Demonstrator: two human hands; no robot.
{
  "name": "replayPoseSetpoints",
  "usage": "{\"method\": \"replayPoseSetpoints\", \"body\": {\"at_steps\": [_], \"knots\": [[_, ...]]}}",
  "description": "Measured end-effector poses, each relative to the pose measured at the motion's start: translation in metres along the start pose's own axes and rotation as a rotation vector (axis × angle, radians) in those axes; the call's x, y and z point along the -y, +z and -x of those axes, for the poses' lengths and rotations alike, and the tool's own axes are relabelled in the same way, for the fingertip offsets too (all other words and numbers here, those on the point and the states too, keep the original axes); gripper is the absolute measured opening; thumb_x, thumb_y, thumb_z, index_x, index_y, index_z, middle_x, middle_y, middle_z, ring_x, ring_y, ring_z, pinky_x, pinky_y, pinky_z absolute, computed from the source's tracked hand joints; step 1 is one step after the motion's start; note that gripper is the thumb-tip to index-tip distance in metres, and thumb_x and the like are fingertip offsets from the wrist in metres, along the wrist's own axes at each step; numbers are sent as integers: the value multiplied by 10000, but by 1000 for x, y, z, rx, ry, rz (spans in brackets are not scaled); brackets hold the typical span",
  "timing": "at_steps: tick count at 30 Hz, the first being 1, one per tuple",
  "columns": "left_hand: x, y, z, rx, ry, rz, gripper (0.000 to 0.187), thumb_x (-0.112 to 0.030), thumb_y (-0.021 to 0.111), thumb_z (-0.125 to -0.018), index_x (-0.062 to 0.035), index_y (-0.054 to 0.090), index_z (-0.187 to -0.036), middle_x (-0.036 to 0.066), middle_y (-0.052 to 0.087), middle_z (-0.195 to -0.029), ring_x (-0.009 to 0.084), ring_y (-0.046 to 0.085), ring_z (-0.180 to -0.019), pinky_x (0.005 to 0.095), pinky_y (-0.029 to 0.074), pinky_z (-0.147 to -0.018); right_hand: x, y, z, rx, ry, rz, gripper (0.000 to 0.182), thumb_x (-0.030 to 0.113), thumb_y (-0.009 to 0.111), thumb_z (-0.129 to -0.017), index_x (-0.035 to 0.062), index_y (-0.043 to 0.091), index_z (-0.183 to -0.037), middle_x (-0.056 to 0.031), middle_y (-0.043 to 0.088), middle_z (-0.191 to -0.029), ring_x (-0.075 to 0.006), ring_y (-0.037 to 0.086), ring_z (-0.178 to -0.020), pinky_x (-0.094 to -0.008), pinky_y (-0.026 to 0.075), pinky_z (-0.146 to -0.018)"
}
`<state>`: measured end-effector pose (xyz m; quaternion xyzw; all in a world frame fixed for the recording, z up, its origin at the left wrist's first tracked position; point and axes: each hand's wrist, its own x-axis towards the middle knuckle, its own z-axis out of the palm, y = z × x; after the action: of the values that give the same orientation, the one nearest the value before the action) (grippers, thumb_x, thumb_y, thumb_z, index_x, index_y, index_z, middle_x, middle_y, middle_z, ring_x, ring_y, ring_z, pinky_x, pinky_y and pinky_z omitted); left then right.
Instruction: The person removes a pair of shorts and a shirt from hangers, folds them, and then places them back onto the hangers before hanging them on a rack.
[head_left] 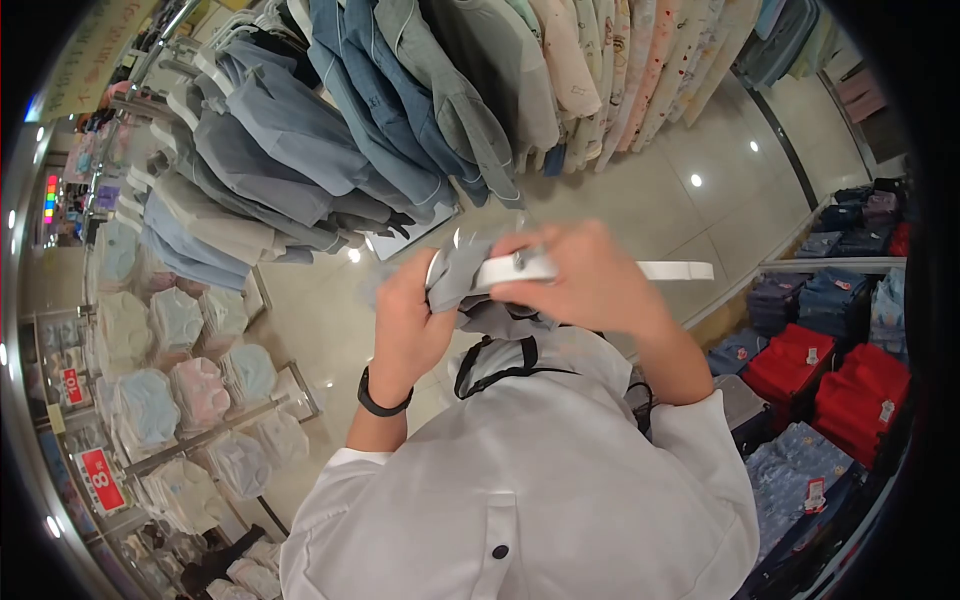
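Head view: a grey garment (462, 272) is bunched on a white hanger (600, 269), held at chest height between both hands. Left hand (408, 320) is closed on the fabric; right hand (590, 280) is wrapped over the hanger's middle. Judged roughly midway: the garment is not yet seated squarely, nor hung on the rack of shirts (400, 110) above the hands. Both forearms are raised, elbows bent.

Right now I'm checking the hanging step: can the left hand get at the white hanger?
Probably yes. The left hand grips the grey garment right beside the white hanger, which the right hand holds; nothing lies between them.
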<state>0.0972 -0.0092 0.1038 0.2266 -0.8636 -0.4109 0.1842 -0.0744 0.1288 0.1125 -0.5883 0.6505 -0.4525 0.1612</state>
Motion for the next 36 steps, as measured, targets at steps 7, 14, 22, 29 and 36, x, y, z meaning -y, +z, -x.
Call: {"method": "replayPoseSetpoints", "body": {"at_steps": [7,14,22,29,36], "knots": [[-12,3,-8,54,-58,-88,258,-67,594,-882,18,562,-1124,182,658,-859,329,645,-783,360,498,-708,14,-7,-6,-26,139,35,359,240,806,-765,21,651,-1004,-101,670,-860,-299,634,-737,-352,513,-701],[-28,11,-13,-36,-65,333,359,-60,597,-863,2,517,-1208,127,626,-1043,211,599,-929,343,478,-817,-5,9,-21,2,238,-192,391,120,695,-709,55,436,-996,-116,566,-878,-313,571,-781,-400,452,-671],[-23,22,-14,-53,282,104,359,-55,593,-835,24,437,-1148,169,603,-946,276,609,-829,355,483,-736,0,-12,-24,138,139,-317,415,45,644,-688,68,409,-1029,-94,538,-853,-270,541,-737,-379,418,-640],[0,25,-29,-263,-12,527,367,-220,797,-838,-16,574,-1047,26,651,-914,106,583,-775,262,480,-724,28,-3,2,-377,-106,-166,282,15,607,-737,28,505,-999,-107,611,-826,-271,616,-702,-361,486,-638],[10,2,-16,-410,-43,651,388,-118,842,-775,-13,609,-1067,55,682,-939,129,639,-849,268,513,-767,-46,34,122,-669,-24,20,134,31,667,-759,10,595,-870,-72,608,-718,-196,632,-648,-277,529,-627]]}}
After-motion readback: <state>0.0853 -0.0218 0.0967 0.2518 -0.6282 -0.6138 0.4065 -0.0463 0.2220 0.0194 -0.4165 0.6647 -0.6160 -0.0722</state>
